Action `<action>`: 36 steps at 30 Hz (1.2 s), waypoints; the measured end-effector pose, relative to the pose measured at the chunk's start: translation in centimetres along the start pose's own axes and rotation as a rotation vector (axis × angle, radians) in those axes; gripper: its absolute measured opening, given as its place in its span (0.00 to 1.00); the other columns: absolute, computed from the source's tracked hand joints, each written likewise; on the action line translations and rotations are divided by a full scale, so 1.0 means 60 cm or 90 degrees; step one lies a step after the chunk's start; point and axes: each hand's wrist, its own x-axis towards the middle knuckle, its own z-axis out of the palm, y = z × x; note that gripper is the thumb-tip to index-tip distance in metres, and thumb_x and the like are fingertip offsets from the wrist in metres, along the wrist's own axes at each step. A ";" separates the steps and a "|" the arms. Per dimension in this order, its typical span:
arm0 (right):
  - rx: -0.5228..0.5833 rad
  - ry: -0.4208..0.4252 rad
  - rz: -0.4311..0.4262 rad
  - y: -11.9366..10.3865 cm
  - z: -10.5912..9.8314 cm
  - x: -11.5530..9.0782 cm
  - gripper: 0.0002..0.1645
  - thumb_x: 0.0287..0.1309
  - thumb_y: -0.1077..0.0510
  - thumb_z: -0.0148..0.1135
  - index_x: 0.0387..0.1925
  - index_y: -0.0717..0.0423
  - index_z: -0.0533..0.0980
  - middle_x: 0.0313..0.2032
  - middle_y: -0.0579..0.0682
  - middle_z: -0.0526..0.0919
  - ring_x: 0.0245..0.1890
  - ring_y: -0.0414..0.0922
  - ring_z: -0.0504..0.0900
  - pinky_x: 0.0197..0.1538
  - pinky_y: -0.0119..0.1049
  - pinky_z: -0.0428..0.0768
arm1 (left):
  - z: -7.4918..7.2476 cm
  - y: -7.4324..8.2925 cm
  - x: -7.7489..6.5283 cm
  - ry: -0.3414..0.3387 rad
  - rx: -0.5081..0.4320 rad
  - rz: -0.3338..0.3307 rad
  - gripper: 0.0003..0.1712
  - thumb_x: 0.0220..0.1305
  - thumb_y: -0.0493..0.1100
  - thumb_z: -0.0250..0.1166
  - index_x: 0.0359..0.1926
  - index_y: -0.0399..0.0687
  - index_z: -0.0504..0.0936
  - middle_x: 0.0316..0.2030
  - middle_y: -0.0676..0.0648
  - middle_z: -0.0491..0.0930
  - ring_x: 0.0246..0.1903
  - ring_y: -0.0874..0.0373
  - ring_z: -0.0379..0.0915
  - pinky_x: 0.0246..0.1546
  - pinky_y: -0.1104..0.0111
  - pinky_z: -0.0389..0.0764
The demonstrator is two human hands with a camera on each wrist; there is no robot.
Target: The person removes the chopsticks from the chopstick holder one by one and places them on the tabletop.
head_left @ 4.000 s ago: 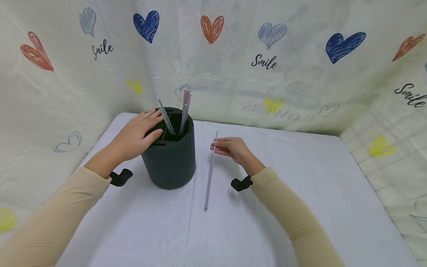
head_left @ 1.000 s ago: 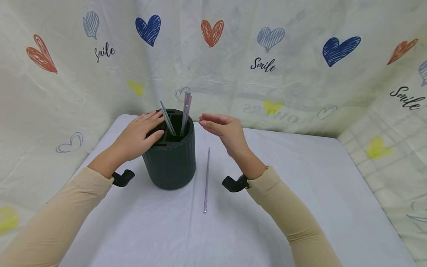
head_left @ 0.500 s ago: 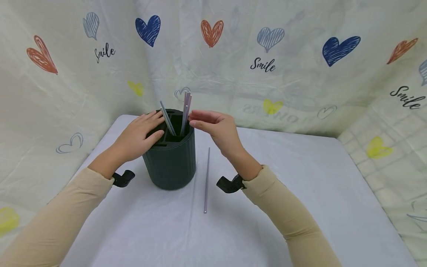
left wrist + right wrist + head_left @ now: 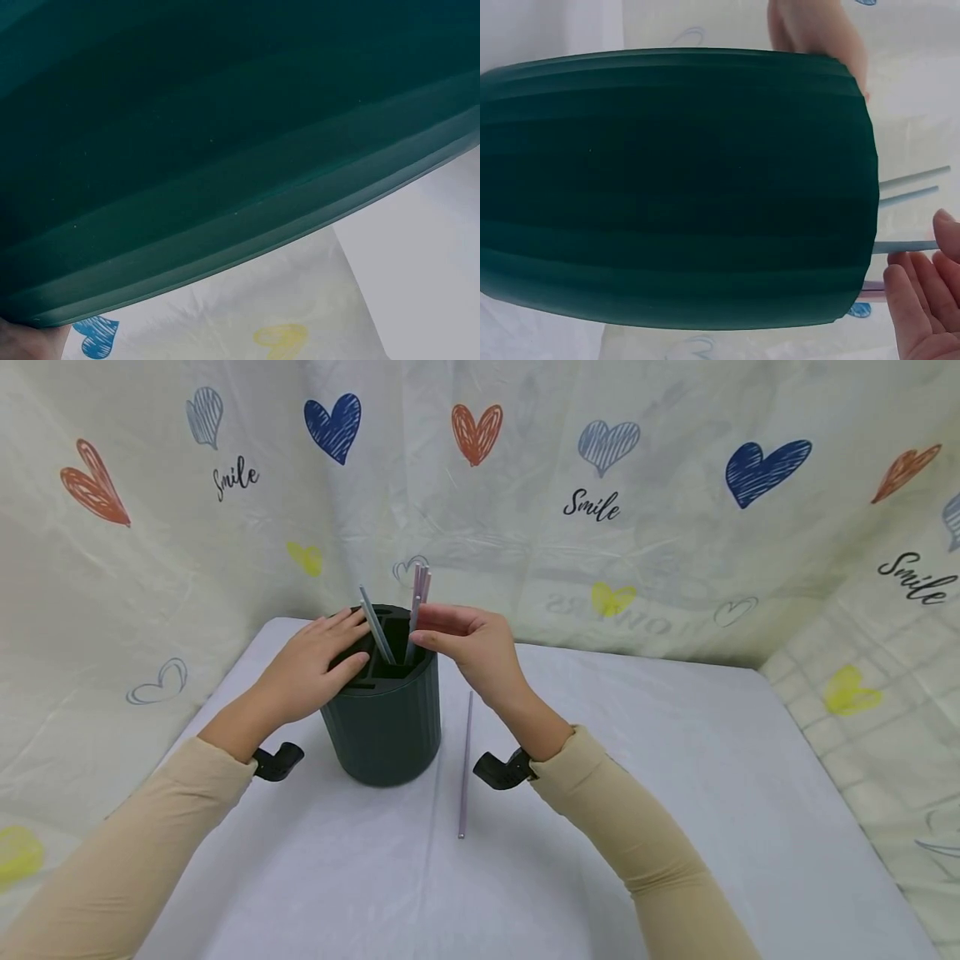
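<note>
Green ribbed holder [image 4: 675, 187] broadside; right fingers [image 4: 904, 301] about blue stick [image 4: 901, 246] (firm grip unclear).

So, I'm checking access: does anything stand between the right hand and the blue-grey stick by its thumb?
Nothing visible does. The right hand is right at the blue-grey stick, above the rim of the dark green holder; pink sticks stand beside it, not between.

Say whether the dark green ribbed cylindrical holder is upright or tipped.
Upright: in the head view, the dark green holder stands base-down on the white table, its open top facing up.
</note>
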 end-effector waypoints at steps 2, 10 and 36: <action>-0.002 0.001 -0.001 0.002 0.003 0.002 0.22 0.56 0.67 0.70 0.53 0.65 0.82 0.50 0.61 0.86 0.47 0.42 0.88 0.56 0.37 0.85 | 0.001 0.000 0.000 0.000 0.000 -0.001 0.32 0.77 0.51 0.46 0.75 0.40 0.59 0.77 0.39 0.53 0.78 0.41 0.43 0.78 0.45 0.45; -0.016 0.015 -0.005 0.009 0.010 0.007 0.17 0.57 0.65 0.69 0.50 0.65 0.83 0.48 0.60 0.88 0.49 0.43 0.87 0.56 0.36 0.84 | 0.002 0.001 -0.001 0.001 -0.006 -0.003 0.32 0.77 0.51 0.46 0.75 0.40 0.59 0.77 0.40 0.53 0.78 0.41 0.42 0.78 0.45 0.45; 0.126 0.091 -0.268 -0.109 -0.015 -0.016 0.18 0.55 0.75 0.66 0.48 0.81 0.78 0.33 0.46 0.91 0.38 0.43 0.90 0.50 0.43 0.87 | 0.003 -0.006 0.001 0.004 -0.001 0.009 0.32 0.78 0.51 0.46 0.76 0.41 0.59 0.78 0.40 0.52 0.78 0.42 0.42 0.79 0.46 0.45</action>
